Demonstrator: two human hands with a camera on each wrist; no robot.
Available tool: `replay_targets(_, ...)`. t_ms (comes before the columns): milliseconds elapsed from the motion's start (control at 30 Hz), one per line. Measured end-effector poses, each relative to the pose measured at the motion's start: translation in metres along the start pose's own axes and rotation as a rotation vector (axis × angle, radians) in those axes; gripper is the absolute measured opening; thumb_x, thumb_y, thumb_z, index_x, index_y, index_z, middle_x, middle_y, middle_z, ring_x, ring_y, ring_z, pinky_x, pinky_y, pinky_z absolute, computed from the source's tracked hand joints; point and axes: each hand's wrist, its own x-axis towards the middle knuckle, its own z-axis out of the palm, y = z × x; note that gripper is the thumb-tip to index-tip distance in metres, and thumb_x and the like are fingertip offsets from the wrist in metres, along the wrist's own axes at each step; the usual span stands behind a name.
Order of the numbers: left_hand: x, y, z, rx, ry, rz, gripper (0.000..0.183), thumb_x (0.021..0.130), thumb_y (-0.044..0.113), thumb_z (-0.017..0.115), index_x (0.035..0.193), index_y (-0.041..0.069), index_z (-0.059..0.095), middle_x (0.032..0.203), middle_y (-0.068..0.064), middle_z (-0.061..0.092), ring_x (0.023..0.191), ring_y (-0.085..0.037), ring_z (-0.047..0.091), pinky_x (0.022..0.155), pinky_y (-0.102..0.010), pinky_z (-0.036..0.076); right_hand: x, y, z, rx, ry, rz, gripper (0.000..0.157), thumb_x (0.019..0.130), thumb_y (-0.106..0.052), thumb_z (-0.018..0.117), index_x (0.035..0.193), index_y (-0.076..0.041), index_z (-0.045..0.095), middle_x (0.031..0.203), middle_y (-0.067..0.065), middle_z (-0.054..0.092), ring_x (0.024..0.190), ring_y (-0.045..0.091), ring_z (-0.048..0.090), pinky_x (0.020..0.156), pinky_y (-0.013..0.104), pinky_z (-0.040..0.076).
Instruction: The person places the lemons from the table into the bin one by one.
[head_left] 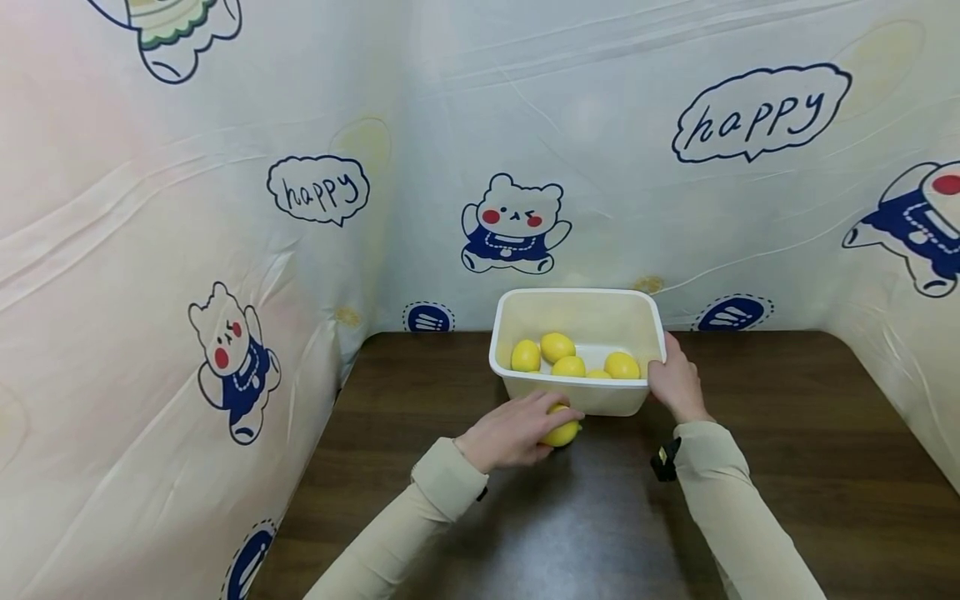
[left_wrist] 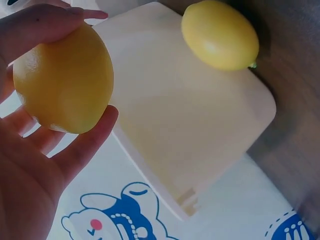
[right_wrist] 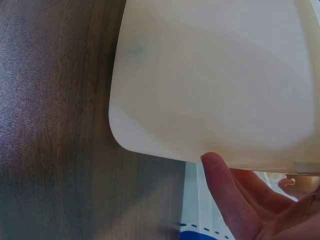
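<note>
My left hand (head_left: 517, 429) is just in front of a white plastic bin (head_left: 615, 400) and grips a yellow lemon (left_wrist: 65, 80) between thumb and fingers. Beside the lower edge of the bin wall, a second lemon (left_wrist: 220, 35) with a small green tip shows in the left wrist view. Several lemons (head_left: 557, 347) lie inside the bin. At the bin's right end, my right hand (head_left: 675, 383) holds the side near the rim; its thumb (right_wrist: 215, 172) lies along the wall's edge, and some of its fingers are hidden behind the bin.
The bin stands near the back edge of a dark wooden table (head_left: 810, 458). Behind and at both sides hangs a pale cloth (head_left: 622, 217) printed with bears and the word "happy". A small black device (head_left: 664, 461) sits at the right wrist.
</note>
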Motion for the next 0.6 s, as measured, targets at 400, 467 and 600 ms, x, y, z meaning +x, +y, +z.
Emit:
replay_targets(400,0.001,-0.007,-0.015,-0.011,0.018,-0.017,0.061,0.082,0.022,0.077,0.137,0.021,0.05,0.13,0.001,0.051,0.111,-0.015,0.052,0.1,-0.027,0.047,-0.004,0.0,0.001,-0.015,0.011,0.005,0.066,0.094,-0.015,0.032,0.156,-0.012,0.01,0.148,0.027,0.038,0.098,0.037,0.06,0.059,0.029,0.051)
replay_targets(467,0.002,-0.008,-0.017,-0.002,0.025,-0.017,0.061,0.083,0.022,0.076,0.137,0.021,0.049,0.129,0.001,0.051,0.108,-0.015,0.052,0.097,-0.026,0.049,-0.005,0.0,0.001,-0.01,0.013,0.007,0.066,0.094,-0.015,0.032,0.156,-0.012,0.01,0.148,0.027,0.038,0.096,0.037,0.061,0.059,0.029,0.051)
replay_targets(600,0.003,-0.01,-0.021,0.001,0.04,-0.019,0.06,0.083,0.022,0.076,0.137,0.021,0.049,0.129,0.0,0.052,0.106,-0.015,0.051,0.095,-0.025,0.049,-0.006,0.0,0.001,-0.008,0.018,0.008,0.066,0.094,-0.015,0.032,0.156,-0.012,0.01,0.148,0.028,0.038,0.093,0.036,0.061,0.057,0.029,0.051)
